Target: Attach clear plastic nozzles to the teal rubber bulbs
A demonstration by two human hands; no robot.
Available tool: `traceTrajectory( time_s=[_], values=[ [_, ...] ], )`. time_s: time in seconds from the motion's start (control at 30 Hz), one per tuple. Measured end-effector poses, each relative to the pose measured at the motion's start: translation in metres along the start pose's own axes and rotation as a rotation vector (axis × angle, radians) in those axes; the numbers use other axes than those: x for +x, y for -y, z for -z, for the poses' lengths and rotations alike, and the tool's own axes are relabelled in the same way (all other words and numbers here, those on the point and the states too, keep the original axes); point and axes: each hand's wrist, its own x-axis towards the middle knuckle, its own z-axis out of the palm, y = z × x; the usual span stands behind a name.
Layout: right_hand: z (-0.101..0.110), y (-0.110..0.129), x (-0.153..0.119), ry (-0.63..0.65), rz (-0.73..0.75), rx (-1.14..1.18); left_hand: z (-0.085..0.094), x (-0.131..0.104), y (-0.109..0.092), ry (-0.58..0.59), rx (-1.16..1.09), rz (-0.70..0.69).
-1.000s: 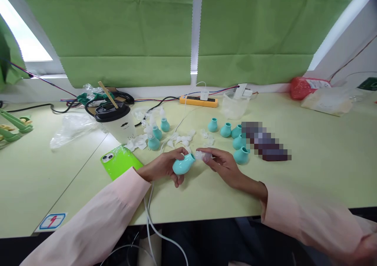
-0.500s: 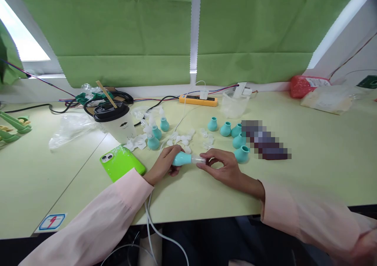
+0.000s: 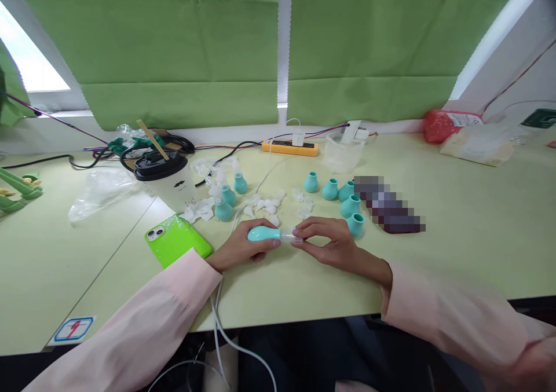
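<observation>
Teal bulb [image 3: 263,233] lies sideways, clear tip [image 3: 288,237] pointing right

No words or numbers come through legibly anywhere on this desk. The white cup [image 3: 172,184] with the black lid carries a small black moustache mark with tiny print under it, too small to read. Down at the near left edge of the table, a blue-bordered sticker [image 3: 73,329] shows a red lightning-bolt sign.
</observation>
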Motion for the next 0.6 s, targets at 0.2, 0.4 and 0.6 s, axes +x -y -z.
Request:
traceTrajectory(
  time_s=[0.2,0.4,0.6],
  values=[
    [-0.003,0.003,-0.003,-0.026,-0.298,0.189,-0.001,0.000,0.001,-0.048,0.095,-0.102],
    [-0.004,0.009,0.001,0.043,-0.653,0.356,-0.002,0.000,0.006,-0.117,0.212,-0.189],
    [-0.001,0.010,0.004,0.145,-0.817,0.562,-0.003,-0.001,0.006,-0.194,0.445,-0.346]
  ],
)
